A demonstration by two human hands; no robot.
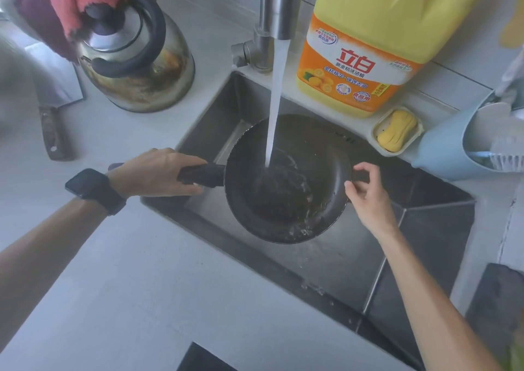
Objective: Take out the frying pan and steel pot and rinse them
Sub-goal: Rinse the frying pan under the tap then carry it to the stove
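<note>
White surface point(136, 271) all round steel sink point(425, 229). Left grip point(158, 172) clamped on handle of frying pan point(286, 180), pan held over sink to right of it. Tap water point(276, 101) hitting pan's middle. Right grip point(365, 192) loose, fingers apart, touching pan's far rim.

Frying pan point(286, 183): round, dark, black handle pointing left; held level over the sink, water pooling and splashing in its base.
</note>
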